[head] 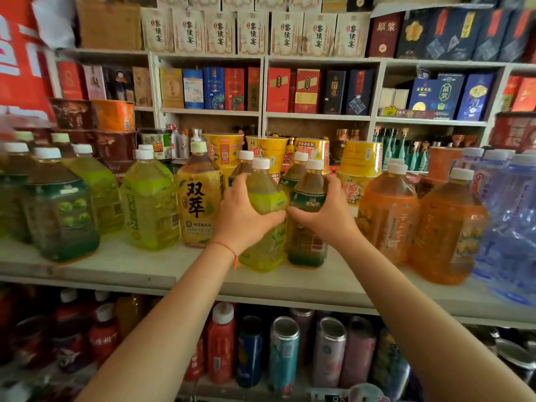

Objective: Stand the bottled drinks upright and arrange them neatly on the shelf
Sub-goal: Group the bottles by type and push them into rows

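Large drink bottles stand upright in a row on the white shelf (116, 268). My left hand (246, 213) grips a yellow-green bottle (265, 195) around its shoulder. My right hand (324, 213) grips a dark green-labelled tea bottle (309, 242) beside it. The two bottles stand side by side, touching, near the shelf's front. Left of them are a yellow bottle (197, 198) with black characters and a light green bottle (150, 204). To the right stand two orange bottles (388, 210), (446, 227).
Blue water jugs (510, 227) crowd the right end. Dark and green bottles (61, 216) fill the left end. Yellow noodle cups (359, 163) sit behind the row. Boxed goods fill the upper shelves (319, 116). Cans and small bottles (284, 349) sit on the lower shelf.
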Demonstrator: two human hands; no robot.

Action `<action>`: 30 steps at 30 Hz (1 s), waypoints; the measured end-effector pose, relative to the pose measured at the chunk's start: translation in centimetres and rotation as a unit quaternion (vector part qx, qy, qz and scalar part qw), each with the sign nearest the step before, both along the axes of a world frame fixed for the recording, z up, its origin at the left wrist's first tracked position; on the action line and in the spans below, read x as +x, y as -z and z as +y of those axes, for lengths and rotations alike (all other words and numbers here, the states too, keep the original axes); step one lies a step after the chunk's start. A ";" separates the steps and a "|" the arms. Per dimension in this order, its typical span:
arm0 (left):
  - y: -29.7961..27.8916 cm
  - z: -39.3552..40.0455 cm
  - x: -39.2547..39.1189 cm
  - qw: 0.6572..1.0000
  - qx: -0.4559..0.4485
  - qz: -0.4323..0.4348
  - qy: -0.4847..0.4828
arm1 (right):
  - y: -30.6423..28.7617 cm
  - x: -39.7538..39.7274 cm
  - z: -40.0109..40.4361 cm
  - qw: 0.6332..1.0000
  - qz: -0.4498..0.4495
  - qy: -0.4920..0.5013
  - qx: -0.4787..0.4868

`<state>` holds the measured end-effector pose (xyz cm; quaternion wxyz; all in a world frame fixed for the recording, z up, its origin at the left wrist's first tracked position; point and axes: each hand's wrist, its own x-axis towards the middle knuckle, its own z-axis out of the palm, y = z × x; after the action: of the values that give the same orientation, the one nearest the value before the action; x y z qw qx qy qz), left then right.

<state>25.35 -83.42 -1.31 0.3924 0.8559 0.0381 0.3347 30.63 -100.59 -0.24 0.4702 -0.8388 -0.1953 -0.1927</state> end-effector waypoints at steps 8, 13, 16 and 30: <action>-0.1 3.6 -3.0 0.999 -0.014 -0.017 0.042 | -0.3 -0.6 -0.7 0.997 0.016 0.022 -0.079; 0.1 5.6 -4.6 0.998 -0.021 -0.015 0.052 | 0.4 -0.5 1.3 0.997 0.053 -0.037 -0.042; 0.5 5.7 -5.0 0.997 -0.028 -0.034 0.055 | 0.5 -0.4 2.7 0.997 0.053 -0.046 -0.033; 1.4 8.9 -5.8 0.993 -0.007 -0.115 -0.007 | 0.8 -5.2 5.9 0.962 -0.219 0.122 -0.113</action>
<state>19.51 -74.48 -2.76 0.3979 0.8089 0.0011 0.4330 25.43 -94.67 -1.01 0.2915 -0.8412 -0.2097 -0.4042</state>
